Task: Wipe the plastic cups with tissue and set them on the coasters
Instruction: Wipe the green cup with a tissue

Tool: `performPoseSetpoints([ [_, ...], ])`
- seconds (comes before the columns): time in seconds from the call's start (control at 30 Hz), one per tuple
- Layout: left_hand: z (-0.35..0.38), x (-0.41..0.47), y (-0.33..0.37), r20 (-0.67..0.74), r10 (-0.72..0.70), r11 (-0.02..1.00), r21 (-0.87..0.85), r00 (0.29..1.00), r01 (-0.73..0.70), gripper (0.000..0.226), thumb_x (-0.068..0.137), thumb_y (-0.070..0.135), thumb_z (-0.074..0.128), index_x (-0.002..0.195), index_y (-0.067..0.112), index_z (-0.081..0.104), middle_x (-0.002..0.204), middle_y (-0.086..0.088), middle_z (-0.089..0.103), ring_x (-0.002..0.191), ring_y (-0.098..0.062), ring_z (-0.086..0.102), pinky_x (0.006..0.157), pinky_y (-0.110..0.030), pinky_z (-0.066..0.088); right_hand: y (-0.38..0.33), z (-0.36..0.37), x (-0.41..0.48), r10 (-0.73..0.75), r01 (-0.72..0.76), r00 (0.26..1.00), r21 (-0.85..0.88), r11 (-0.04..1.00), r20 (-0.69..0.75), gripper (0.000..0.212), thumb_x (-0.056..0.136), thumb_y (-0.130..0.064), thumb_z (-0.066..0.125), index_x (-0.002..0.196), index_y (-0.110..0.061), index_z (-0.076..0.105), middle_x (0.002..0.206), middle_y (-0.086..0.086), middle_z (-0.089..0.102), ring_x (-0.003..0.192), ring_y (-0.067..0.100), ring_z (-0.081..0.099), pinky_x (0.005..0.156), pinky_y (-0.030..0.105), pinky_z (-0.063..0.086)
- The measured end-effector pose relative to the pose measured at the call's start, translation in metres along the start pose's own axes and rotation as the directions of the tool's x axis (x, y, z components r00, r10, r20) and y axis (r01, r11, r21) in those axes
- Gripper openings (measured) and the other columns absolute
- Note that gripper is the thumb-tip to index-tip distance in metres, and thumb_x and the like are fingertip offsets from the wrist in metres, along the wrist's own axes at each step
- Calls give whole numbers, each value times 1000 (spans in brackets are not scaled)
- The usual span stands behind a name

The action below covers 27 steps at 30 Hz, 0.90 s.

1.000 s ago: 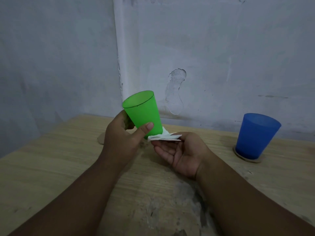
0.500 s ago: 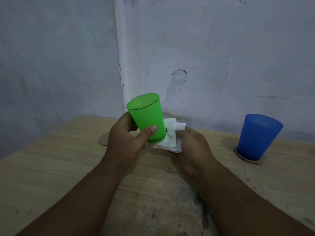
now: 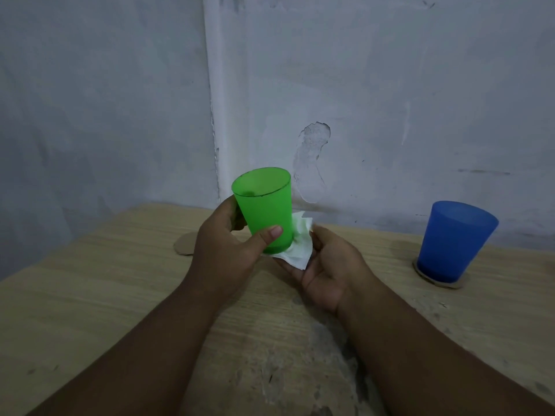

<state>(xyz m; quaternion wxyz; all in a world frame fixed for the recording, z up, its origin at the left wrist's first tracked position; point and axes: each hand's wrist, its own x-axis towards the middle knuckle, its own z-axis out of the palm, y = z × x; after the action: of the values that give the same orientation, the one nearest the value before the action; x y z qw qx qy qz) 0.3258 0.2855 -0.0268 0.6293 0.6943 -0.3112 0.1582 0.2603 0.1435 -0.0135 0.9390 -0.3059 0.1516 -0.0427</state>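
My left hand [image 3: 223, 253] grips a green plastic cup [image 3: 265, 205] upright above the table, thumb across its lower front. A crumpled white tissue [image 3: 295, 250] lies in my right hand [image 3: 326, 265], palm up, pressed against the cup's lower right side and base. A round cardboard coaster [image 3: 183, 243] lies flat on the table behind my left hand, partly hidden by it. At the right, a blue plastic cup [image 3: 453, 240] stands upright on a second coaster [image 3: 441, 282].
The wooden table [image 3: 90, 295] has a worn, scuffed patch near its front middle. Pale walls meet in a corner right behind the table's far edge, with a chipped spot in the plaster behind the green cup.
My right hand turned from flat under the cup to cupping the tissue against the cup's lower side. The green cup has tilted more upright in my left hand.
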Motion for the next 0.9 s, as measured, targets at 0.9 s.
performPoseSetpoints([
  [0.9, 1, 0, 7, -94, -25, 1000, 6, 995, 26, 48, 74, 39, 82, 116, 26, 65, 108, 7, 73, 101, -13, 69, 89, -42, 58, -1, -10, 1, -520, 256, 826, -967, -2, 220, 38, 81, 11, 51, 94, -12, 79, 90, 2, 74, 73, 11, 63, 72, 22, 51],
])
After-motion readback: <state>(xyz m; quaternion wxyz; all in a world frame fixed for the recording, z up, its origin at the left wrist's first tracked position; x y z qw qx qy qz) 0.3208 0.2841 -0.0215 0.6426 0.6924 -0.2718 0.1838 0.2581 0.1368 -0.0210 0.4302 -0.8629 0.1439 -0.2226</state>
